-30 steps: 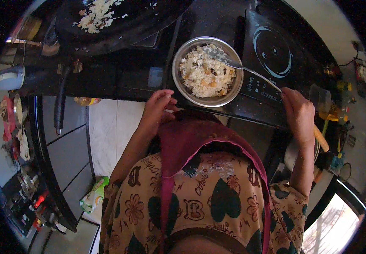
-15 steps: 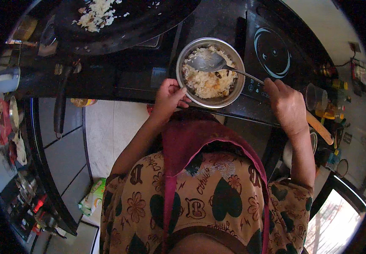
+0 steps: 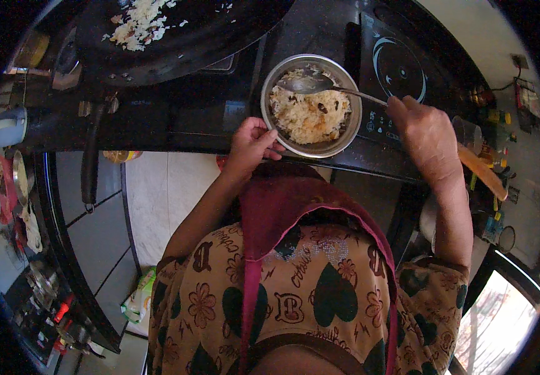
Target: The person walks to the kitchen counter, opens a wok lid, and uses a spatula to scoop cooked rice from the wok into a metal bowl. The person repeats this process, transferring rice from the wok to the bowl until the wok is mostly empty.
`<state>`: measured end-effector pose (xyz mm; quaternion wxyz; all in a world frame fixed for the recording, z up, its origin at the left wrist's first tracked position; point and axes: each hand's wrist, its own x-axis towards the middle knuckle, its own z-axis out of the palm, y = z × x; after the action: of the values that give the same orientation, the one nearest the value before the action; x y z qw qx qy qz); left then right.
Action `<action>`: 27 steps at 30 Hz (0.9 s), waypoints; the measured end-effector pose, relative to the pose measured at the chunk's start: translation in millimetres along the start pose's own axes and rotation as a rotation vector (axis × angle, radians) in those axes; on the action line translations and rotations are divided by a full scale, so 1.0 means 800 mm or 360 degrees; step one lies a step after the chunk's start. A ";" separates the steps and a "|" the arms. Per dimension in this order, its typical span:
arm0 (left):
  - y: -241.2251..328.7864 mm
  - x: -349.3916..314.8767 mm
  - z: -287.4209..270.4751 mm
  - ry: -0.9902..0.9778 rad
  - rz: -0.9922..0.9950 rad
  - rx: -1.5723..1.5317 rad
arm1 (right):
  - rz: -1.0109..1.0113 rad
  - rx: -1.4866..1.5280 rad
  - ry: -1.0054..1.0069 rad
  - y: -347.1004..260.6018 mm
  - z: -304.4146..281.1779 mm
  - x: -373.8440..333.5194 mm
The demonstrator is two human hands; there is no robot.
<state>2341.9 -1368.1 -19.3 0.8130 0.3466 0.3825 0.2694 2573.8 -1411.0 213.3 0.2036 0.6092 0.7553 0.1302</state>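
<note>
A round steel bowl (image 3: 266, 119) stands on the dark counter, holding cooked rice (image 3: 307, 119) with brown bits in it. My left hand (image 3: 254, 145) grips the bowl's near-left rim, thumb at the edge and fingers curled below. In my right hand (image 3: 423, 137) is the handle of a metal spoon (image 3: 362, 95), which reaches leftward over the bowl. The spoon's head dips into the rice at the bowl's far side. Some of the right fingers are blurred and hidden behind the hand.
A large black pan (image 3: 207, 56) with scattered rice is at the far left, its dark handle (image 3: 95, 153) pointing toward me. An induction cooktop (image 3: 398, 72) lies right of the bowl. Beyond my right wrist are a wooden handle (image 3: 483, 173) and a clear cup (image 3: 466, 133).
The spoon's head has moved slightly farther from me, deeper into the rice at the far side. My right hand has shifted a little away and right; my left stays on the rim.
</note>
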 end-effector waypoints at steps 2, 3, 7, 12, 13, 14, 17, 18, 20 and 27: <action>-0.001 0.002 -0.001 -0.0014 0.0010 -0.0016 | -0.0018 -0.0039 -0.0050 -0.011 -0.008 -0.002; -0.004 0.003 -0.003 -0.0032 0.0023 -0.0034 | -0.0033 -0.0094 -0.0049 -0.011 -0.015 -0.003; -0.011 0.006 -0.005 -0.0064 0.0052 -0.0085 | 0.0007 -0.0068 0.0024 0.006 -0.032 -0.001; -0.010 0.008 -0.004 -0.0060 0.0029 -0.0146 | -0.0014 -0.0181 -0.0039 0.000 -0.029 0.018; -0.009 0.008 -0.003 -0.0081 0.0023 -0.0144 | -0.0028 -0.0191 -0.0042 -0.008 -0.026 0.022; -0.009 0.008 -0.004 -0.0071 0.0007 -0.0158 | -0.0060 -0.0197 -0.0035 -0.012 -0.023 0.026; -0.008 0.006 -0.003 -0.0062 -0.0026 -0.0192 | -0.0070 -0.0259 -0.0110 -0.011 -0.041 0.024; -0.007 0.006 -0.003 -0.0069 -0.0026 -0.0199 | -0.0085 -0.0246 -0.0102 -0.010 -0.051 0.025; -0.008 0.006 -0.005 -0.0074 -0.0016 -0.0202 | -0.0113 -0.0335 -0.0061 -0.009 -0.057 0.032; -0.007 0.008 -0.005 -0.0097 -0.0033 -0.0130 | -0.0339 -0.0374 0.0039 -0.033 -0.040 0.037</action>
<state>2343.4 -1365.1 -28.1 0.8404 0.3173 0.3499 0.2657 2530.4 -1386.1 225.3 0.2770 0.4960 0.7975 0.2028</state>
